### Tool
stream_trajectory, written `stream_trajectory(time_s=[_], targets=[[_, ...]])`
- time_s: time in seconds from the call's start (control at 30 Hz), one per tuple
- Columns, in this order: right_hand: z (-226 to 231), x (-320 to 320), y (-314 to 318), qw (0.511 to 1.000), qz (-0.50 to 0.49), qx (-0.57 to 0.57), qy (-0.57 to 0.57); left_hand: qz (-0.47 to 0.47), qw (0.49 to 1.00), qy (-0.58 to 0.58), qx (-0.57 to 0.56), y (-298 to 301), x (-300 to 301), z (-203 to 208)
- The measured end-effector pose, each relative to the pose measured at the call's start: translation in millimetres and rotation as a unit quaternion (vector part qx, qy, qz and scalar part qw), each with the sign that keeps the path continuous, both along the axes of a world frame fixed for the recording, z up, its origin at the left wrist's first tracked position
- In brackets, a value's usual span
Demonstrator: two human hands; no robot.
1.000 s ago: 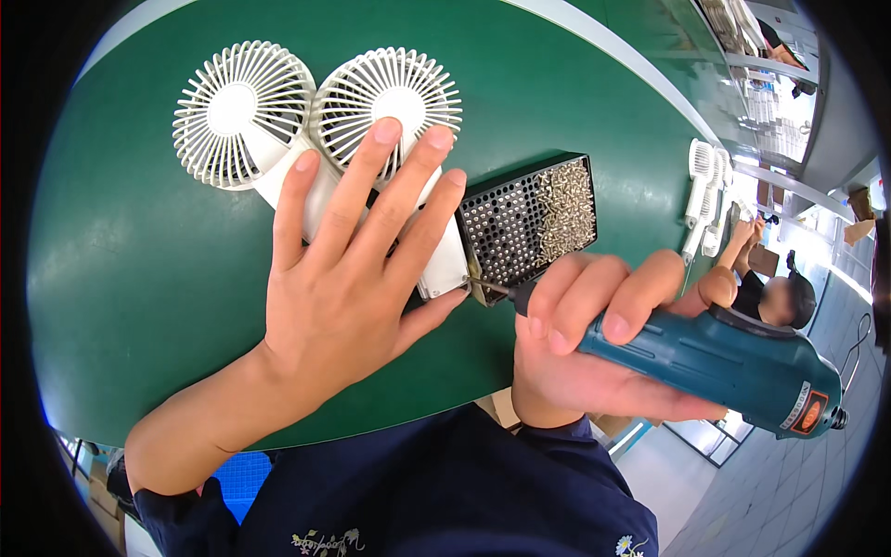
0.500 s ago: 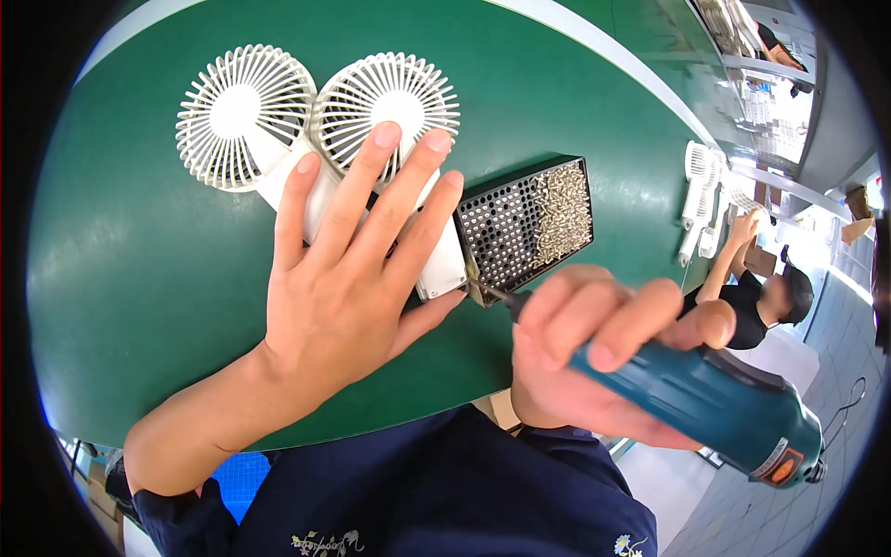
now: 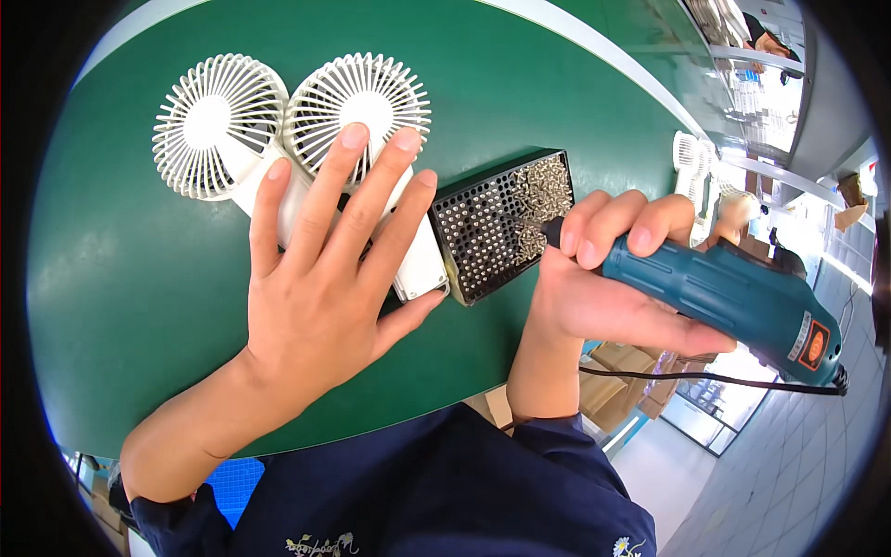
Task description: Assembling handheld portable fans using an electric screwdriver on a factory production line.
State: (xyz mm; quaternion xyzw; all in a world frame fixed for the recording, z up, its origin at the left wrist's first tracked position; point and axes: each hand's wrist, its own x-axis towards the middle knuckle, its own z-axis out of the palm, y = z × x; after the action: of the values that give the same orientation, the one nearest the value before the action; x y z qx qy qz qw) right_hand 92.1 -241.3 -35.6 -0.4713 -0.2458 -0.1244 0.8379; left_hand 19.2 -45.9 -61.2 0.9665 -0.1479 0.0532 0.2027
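Observation:
My left hand (image 3: 320, 246) lies with fingers spread over two white handheld fans. Its fingertips rest on the handle and cage of the right fan (image 3: 404, 84), and the thumb sits by that handle's bottom end. The left fan (image 3: 206, 123) lies against it, its handle partly under my hand. My right hand (image 3: 594, 288) is wrapped round a blue-green electric screwdriver (image 3: 715, 292). The screwdriver's bit points left, over a black screw tray (image 3: 503, 165) with rows of holes. Loose silver screws (image 3: 549, 186) are heaped at its right end. Whether the bit touches a screw, I cannot tell.
The tray and fans lie on a green tabletop (image 3: 121, 269). A black cord (image 3: 705, 376) trails from the screwdriver's rear. More white fans (image 3: 689, 162) lie at the far right, near another person, mostly hidden behind my screwdriver. Cardboard boxes (image 3: 622, 371) stand below the table edge.
My right hand has moved the screwdriver up and away from the right fan's handle end to over the screw tray. My left hand stays spread on the fans.

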Motion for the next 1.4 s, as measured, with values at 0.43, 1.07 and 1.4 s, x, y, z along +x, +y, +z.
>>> stream_trajectory(time_s=[0.43, 1.07, 1.4], targets=[[-11.5, 7.3, -3.8, 0.999, -0.037, -0.020, 0.022, -0.005, 1.000, 0.005, -0.017, -3.5, 3.2, 1.0], [19.1, -48.1, 48.2, 0.999, 0.029, -0.009, -0.029, 0.007, 0.998, 0.007, -0.056, -6.7, 5.3, -3.2], [13.6, -52.7, 37.4, 0.998, 0.047, -0.032, 0.006, -0.003, 0.998, 0.015, -0.069, -8.6, 6.4, -4.2]])
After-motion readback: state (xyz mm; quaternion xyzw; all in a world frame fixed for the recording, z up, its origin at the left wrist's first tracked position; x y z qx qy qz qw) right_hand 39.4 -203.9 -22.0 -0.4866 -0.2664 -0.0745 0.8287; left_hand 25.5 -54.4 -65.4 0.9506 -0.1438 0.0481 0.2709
